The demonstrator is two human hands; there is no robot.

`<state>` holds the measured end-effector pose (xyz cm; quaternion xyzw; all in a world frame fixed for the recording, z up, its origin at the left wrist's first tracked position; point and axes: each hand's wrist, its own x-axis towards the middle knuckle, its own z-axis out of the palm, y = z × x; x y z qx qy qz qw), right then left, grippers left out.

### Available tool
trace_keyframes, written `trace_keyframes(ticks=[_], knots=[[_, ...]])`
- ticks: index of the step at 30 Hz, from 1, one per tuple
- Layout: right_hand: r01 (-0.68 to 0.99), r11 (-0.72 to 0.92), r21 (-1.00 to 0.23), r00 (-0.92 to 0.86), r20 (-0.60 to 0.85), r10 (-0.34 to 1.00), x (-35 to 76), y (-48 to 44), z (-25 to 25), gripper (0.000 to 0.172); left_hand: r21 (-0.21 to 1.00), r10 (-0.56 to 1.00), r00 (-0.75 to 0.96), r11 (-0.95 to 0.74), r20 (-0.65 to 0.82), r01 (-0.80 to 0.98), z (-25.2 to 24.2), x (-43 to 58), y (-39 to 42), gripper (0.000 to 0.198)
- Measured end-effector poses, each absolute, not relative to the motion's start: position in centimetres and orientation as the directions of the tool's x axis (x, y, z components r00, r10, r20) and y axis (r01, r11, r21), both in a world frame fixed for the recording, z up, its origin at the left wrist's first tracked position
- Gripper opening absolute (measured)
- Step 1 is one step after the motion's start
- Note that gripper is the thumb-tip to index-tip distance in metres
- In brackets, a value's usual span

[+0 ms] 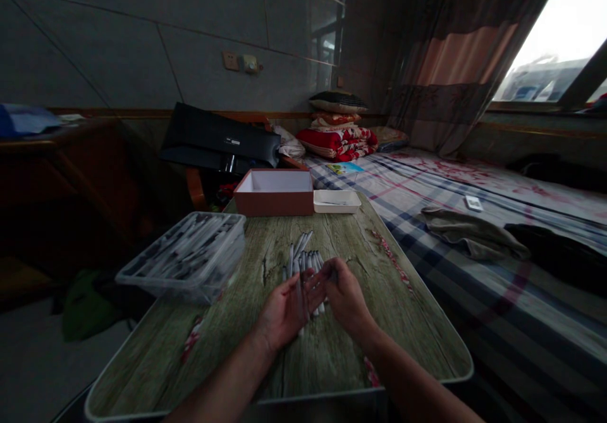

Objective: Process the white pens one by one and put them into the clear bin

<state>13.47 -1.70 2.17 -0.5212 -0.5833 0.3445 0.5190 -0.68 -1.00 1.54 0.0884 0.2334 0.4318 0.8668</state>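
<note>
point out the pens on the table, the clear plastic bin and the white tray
Pens [310, 261]: head view, on the upper ends of the bunch.
Clear plastic bin [222, 265]: head view, on its right side wall.
White tray [336, 208]: head view, on its front wall.

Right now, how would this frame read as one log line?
left hand: palm up, slim tube across it | right hand: at left fingers, hold unclear | table: pen-like sticks | clear tub: left side

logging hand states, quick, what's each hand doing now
Left hand: open, palm up, blurred pen-like stick across it.
Right hand: curled; cannot tell if it holds anything.
</note>
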Motion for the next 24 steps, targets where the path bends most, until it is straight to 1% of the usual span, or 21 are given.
trace_keyframes(ticks=[2,4,7,9,12,14,16,18,20,22,24], knots=[[0.225,0.222,-0.949,0.039,0.236,0.971,13.1,-2.2,2.4,0.030,0.394,0.790,0.537,0.613,-0.295,-0.685,1.5,-0.7,-1.1,0.023],[0.245,0.263,-0.933,-0.025,0.265,0.964,12.7,-2.6,2.5,0.036,0.416,0.787,0.547,0.615,-0.285,-0.670,1.5,-0.7,-1.2,0.024],[0.393,0.374,-0.840,-0.152,0.342,0.927,12.1,-2.9,2.3,0.045,0.382,0.779,0.527,0.626,-0.341,-0.679,1.4,-0.8,-1.4,0.021],[0.476,0.422,-0.771,-0.233,0.352,0.907,11.8,-2.9,2.0,0.052,0.368,0.769,0.521,0.636,-0.370,-0.678,1.1,-0.9,-1.5,0.021],[0.513,0.458,-0.726,-0.290,0.356,0.888,11.6,-2.8,1.8,0.060,0.392,0.770,0.526,0.637,-0.360,-0.664,0.8,-1.0,-1.4,0.019],[0.487,0.474,-0.734,-0.257,0.398,0.881,12.1,-2.5,1.8,0.057,0.411,0.790,0.503,0.613,-0.351,-0.675,0.9,-1.0,-1.4,0.017],[0.465,0.459,-0.757,-0.162,0.437,0.885,13.2,-2.0,1.7,0.048,0.406,0.804,0.471,0.591,-0.362,-0.697,1.4,-0.9,-1.5,0.016],[0.487,0.425,-0.763,-0.063,0.455,0.888,14.8,-1.4,1.5,0.044,0.380,0.796,0.454,0.595,-0.401,-0.708,2.0,-0.9,-1.8,0.017],[0.569,0.391,-0.724,-0.029,0.458,0.889,16.5,-0.6,1.1,0.043,0.360,0.782,0.420,0.597,-0.460,-0.717,2.4,-1.0,-2.1,0.015],[0.684,0.306,-0.662,-0.036,0.389,0.921,17.9,0.0,0.6,0.037,0.386,0.794,0.346,0.561,-0.500,-0.732,2.5,-1.2,-2.4,0.013],[0.793,0.203,-0.575,-0.038,0.285,0.958,18.6,0.4,0.2,0.032,0.452,0.834,0.257,0.493,-0.488,-0.743,2.5,-1.4,-2.6,0.011]])
